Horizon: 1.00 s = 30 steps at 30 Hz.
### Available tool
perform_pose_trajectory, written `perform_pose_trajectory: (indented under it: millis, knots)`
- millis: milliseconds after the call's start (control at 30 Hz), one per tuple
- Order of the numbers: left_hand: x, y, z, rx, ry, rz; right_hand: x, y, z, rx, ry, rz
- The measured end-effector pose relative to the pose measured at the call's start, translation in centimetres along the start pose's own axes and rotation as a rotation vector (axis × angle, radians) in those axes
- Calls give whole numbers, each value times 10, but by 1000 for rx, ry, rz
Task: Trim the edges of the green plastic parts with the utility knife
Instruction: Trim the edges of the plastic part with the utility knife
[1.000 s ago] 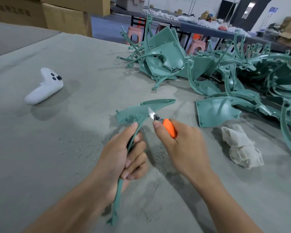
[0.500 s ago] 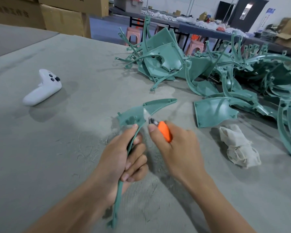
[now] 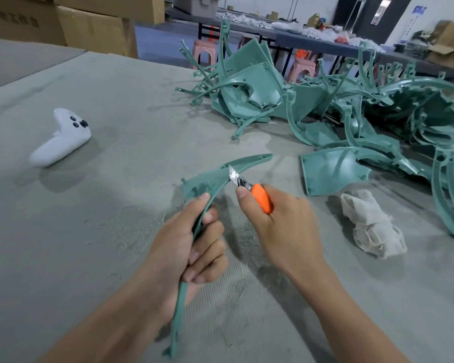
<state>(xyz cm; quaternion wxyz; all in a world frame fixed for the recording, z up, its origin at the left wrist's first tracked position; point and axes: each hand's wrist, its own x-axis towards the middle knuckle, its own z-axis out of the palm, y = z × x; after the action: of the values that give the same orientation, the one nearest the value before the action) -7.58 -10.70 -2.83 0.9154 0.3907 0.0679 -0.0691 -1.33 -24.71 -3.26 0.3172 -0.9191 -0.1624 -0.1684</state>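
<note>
My left hand [image 3: 189, 244] grips a long curved green plastic part [image 3: 210, 183] by its narrow stem, thumb pressed near the wider upper section. The part's lower end reaches down past my wrist. My right hand [image 3: 281, 221] holds an orange-handled utility knife [image 3: 261, 197], and its silver blade lies against the part's inner edge just below the pointed tip. Fine green shavings lie on the grey cloth beneath both hands.
A big heap of green plastic parts [image 3: 351, 108] covers the far right of the grey cloth-covered table [image 3: 89, 231]. A crumpled white cloth [image 3: 370, 224] lies right of my right hand. A white game controller [image 3: 60, 137] sits at the left. Cardboard boxes [image 3: 89, 24] stand behind.
The knife blade has slid outward along the part's edge, from near my left thumb toward the pointed tip. My left hand keeps the same grip.
</note>
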Motion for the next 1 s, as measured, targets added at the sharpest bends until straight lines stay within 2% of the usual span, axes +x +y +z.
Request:
perform_pose_trajectory:
  millis: [233, 433, 633, 700, 800, 900, 1000]
  knots:
    - [-7, -3, 1, 27, -36, -12, 13, 22, -9, 4, 63, 100]
    - [-4, -1, 2, -19, -18, -2, -5, -4, 5, -3, 24, -45]
    - [-6, -2, 3, 54, -72, 0, 24, 42, -18, 15, 123, 170]
    - [-7, -1, 4, 148, -73, 43, 28, 48, -25, 87, 195, 200]
    - [-8, 1, 5, 306, -59, 142, 27, 42, -34, 411, 306, 225]
    - [-9, 2, 6, 397, -60, 181, 22, 28, -36, 709, 125, 128]
    - [-10, 2, 7, 449, -88, 183, 19, 21, -33, 770, -87, 52]
